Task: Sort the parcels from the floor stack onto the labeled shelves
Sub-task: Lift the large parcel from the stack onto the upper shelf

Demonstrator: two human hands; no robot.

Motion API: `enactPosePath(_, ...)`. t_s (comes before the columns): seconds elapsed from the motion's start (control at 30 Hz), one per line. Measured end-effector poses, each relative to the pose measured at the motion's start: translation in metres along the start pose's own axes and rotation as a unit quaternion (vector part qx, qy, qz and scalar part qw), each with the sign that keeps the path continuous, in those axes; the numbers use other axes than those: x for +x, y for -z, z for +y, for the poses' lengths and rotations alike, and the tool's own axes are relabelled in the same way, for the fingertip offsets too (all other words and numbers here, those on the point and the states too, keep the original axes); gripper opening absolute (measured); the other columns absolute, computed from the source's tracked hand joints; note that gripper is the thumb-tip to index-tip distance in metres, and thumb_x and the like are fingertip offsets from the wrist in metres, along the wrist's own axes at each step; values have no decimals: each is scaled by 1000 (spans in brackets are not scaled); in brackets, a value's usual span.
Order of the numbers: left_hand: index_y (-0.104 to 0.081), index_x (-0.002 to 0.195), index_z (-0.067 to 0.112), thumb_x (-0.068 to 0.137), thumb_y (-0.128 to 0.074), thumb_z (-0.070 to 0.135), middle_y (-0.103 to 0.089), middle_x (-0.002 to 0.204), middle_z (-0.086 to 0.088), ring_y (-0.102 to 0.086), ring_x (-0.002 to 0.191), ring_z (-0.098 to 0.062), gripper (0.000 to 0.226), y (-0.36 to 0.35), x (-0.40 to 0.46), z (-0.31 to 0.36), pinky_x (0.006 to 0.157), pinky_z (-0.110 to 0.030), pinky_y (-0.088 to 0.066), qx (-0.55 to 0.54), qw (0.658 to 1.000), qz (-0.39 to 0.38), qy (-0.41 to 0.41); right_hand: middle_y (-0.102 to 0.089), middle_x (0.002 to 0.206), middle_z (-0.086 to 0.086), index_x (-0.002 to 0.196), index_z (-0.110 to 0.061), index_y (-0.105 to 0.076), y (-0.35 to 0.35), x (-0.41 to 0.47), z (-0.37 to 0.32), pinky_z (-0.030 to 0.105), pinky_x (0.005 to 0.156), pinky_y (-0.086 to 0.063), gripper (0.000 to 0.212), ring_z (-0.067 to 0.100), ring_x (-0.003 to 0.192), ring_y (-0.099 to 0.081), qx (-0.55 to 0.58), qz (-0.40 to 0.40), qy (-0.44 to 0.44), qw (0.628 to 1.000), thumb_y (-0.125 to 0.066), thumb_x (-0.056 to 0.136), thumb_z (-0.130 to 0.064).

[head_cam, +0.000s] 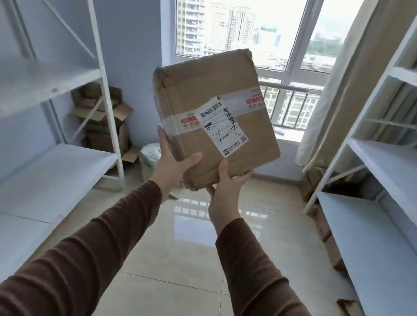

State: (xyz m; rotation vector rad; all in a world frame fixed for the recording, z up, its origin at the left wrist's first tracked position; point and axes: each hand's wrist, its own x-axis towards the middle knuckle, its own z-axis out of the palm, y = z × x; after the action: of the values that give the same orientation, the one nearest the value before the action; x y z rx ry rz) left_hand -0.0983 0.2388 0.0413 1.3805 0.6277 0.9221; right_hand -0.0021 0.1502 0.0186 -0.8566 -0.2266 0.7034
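Overhead and to either side, white metal shelving units point(39, 87) flanked the hands — one rack beyond the left fingers, another point(397, 166) beyond the right. Between them, above the fingertips, a flat cardboard parcel point(216, 113) was held up tilted, well clear of the tiled floor point(181, 273). The left hand point(174, 166) gripped its lower left edge, thumb lying across the front face; the right hand point(224, 191) clasped the bottom corner, thumb on the face — fingers curled behind. Just above the right thumb sat a white shipping label point(222, 127).
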Motion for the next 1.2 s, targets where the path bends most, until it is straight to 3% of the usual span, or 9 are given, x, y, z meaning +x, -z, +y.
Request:
enactPosePath(0.13, -4, 158, 46, 79, -88, 25, -47, 155, 3, -54, 134, -16, 118, 55, 39, 12, 109, -51, -48, -6, 998, 65, -27, -52, 152, 7, 161, -40, 1, -49, 47, 23, 60, 107, -49, 100, 27, 131, -59, -40, -73, -34, 996, -72, 96, -18)
enactPosePath(0.3, -15, 155, 48, 80, -86, 15, -52, 150, 4, -57, 131, -19, 109, 120, 86, 44, 102, -54, -53, 22, 989, 135, -62, -47, 155, 2, 159, -47, 16, -97, 127, 20, 54, 106, -52, 126, 25, 128, -62, -70, -164, -22, 984, -83, 86, -20)
enactPosePath(0.4, -13, 154, 42, 85, -81, 10, -54, 142, 2, -62, 121, -16, 102, 146, 100, 65, 81, -35, -63, 45, 981, 178, -66, -57, 141, 1, 162, -36, -8, -132, 162, 21, 53, 106, -52, 103, 22, 119, -67, -123, -208, -1, 970, -79, 90, -16)
enactPosePath(0.53, -23, 140, 38, 86, -81, 18, -59, 132, -2, -65, 109, -18, 81, 184, 116, 100, 55, -26, -59, 92, 957, 260, -85, -61, 132, 2, 146, -21, -38, -196, 184, 43, 28, 88, -61, 63, 7, 101, -73, -141, -276, -14, 951, -73, 94, -12)
enactPosePath(0.73, -30, 145, 33, 83, -84, 28, -53, 143, -1, -63, 118, -21, 83, 263, 131, 161, 94, -57, -57, 139, 918, 338, -154, -62, 125, 0, 141, -18, -38, -317, 188, 82, 29, 93, -59, 59, 15, 114, -67, -121, -352, -5, 928, -74, 94, -13)
enactPosePath(0.8, -32, 148, 35, 75, -87, 42, -48, 145, 1, -58, 124, -21, 91, 296, 134, 186, 98, -55, -56, 165, 904, 352, -177, -63, 126, 2, 140, -19, -38, -362, 188, 95, 26, 86, -60, 60, 15, 110, -68, -120, -375, 4, 919, -76, 93, -17)
enactPosePath(0.93, -30, 155, 40, 72, -85, 49, -48, 146, 5, -55, 130, -18, 100, 367, 139, 238, 102, -51, -54, 199, 890, 356, -205, -60, 131, -2, 137, -28, -40, -455, 180, 116, 42, 97, -58, 72, 17, 114, -67, -143, -400, 44, 904, -84, 82, -44)
enactPosePath(1.07, -27, 157, 32, 85, -82, 29, -51, 145, 3, -58, 125, -18, 91, 419, 146, 288, 102, -44, -55, 222, 870, 370, -240, -58, 131, -6, 140, -31, -37, -535, 165, 126, 43, 110, -48, 69, 15, 121, -59, -158, -425, 88, 887, -79, 87, -42)
enactPosePath(1.2, -27, 152, 24, 89, -79, 21, -53, 139, -1, -61, 116, -14, 82, 458, 157, 337, 98, -41, -56, 258, 833, 409, -270, -55, 135, -7, 142, -45, -35, -610, 159, 138, 50, 115, -40, 80, 22, 131, -49, -175, -435, 134, 873, -76, 75, -61)
